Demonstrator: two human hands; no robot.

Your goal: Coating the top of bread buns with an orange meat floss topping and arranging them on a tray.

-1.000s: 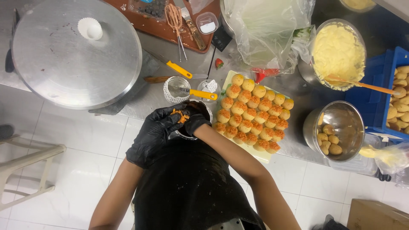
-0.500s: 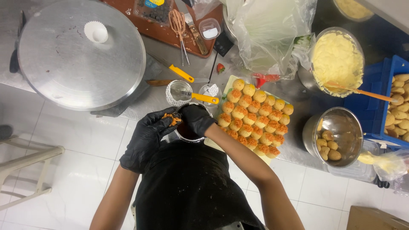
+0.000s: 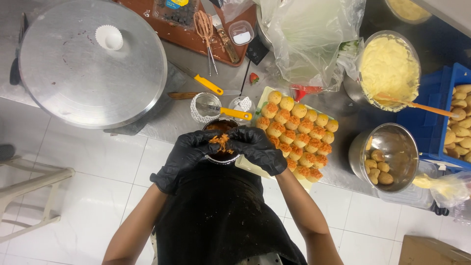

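Both hands wear black gloves. My left hand (image 3: 182, 158) and my right hand (image 3: 257, 147) meet over a small round metal tin (image 3: 222, 128) of orange shredded filling, pinching a clump of the orange shreds (image 3: 222, 142) between their fingertips. Just right of the hands lies a pale tray (image 3: 248, 164) of small round golden buns (image 3: 298, 133), many topped with orange shreds.
A large steel lid (image 3: 88, 68) with a white paper cup (image 3: 108, 37) lies left. Yellow-handled tools (image 3: 230, 113), a metal cup (image 3: 204, 105), a bowl of yellow cream (image 3: 388, 66), a steel pot of buns (image 3: 382, 157), a blue crate (image 3: 441, 105) and a white stool (image 3: 29, 191) surround.
Both hands stay together over the tin; they have lifted a clump of orange shreds slightly and shifted a little toward the tray.
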